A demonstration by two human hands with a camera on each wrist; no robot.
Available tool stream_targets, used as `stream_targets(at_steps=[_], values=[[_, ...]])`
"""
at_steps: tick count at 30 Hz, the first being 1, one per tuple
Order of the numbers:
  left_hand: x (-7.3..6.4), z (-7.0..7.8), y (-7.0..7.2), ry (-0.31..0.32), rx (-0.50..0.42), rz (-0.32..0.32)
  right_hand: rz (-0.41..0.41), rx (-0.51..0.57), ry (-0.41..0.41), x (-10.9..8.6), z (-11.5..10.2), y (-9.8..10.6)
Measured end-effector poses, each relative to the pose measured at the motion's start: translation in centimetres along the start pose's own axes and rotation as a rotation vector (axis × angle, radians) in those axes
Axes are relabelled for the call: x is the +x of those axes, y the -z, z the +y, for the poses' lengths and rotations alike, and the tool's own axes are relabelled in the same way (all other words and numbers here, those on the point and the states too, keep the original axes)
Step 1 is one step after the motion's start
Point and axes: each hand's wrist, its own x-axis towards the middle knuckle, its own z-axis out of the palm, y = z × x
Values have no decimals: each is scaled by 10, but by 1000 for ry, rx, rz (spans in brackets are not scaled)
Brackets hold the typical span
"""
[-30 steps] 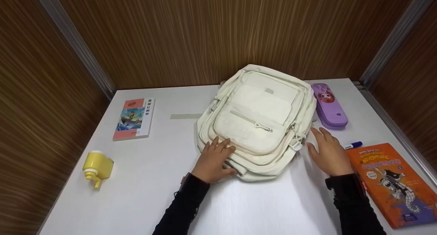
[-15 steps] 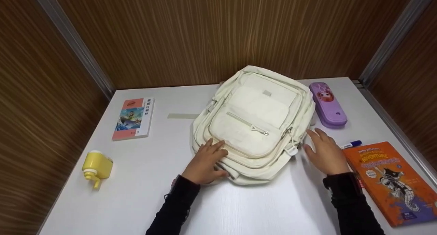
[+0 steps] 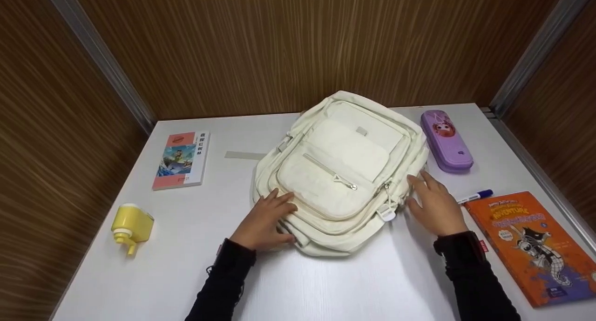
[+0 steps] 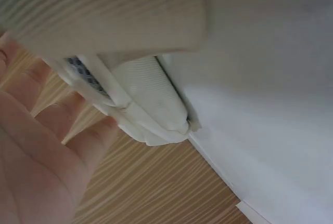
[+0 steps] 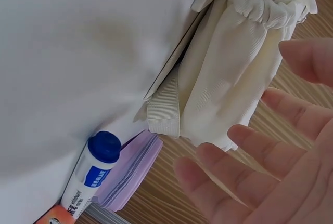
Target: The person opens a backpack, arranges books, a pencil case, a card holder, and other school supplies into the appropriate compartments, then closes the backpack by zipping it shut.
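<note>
Brown wood-grain wall panels [image 3: 302, 46] across the top and both sides of the frame, grey metal strips [image 3: 542, 46] down the corners, smooth white table [image 3: 344, 283] below. Large cream fabric backpack [image 3: 342, 172] at frame centre, lying askew, zipped front pocket up. Bare left hand [image 3: 266, 223] at its lower left edge, fingers straight and spread, pinching nothing. Bare right hand [image 3: 436, 204] at its right side by the gathered cream side pocket [image 5: 221, 78], fingers apart, loosely bent, nothing pinched; pressure impossible to tell. Step in hand, probably: steadying or shifting the bag between both hands. Best to push evenly, low on both sides; likely to sag or twist under a one-sided shove. Avoid snagging the white dangling tag [image 3: 386, 214]; mind the purple oblong pencil case [image 3: 447, 141] near the upper right edge. On the table: pink-and-blue paperback [image 3: 180, 160] upper left, yellow plastic crank-handled gadget [image 3: 132, 224] lower left, orange cartoon-cover book [image 3: 535, 246] lower right, blue-capped white marker [image 3: 475, 197] just beside its top edge.
</note>
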Motion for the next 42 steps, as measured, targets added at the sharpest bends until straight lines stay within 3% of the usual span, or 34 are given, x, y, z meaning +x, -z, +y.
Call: stream_targets(at_steps=[5,10,15,27,34,42], values=[[-5,25,0,50,55,-32,17,-23,64,3,0,-2],[-5,54,-10,34,146,-74,-7,-51,120,10,1,-4],[-1,68,-24,37,249,-49,-30,-66,132,15,2,-5],[-2,56,-22,17,208,-17,-55,-83,106,5,4,-5],[-5,45,-19,44,134,-14,-57,-88,114,-1,0,-7],[-12,31,-13,74,88,32,-40,-98,147,-6,-8,-11]])
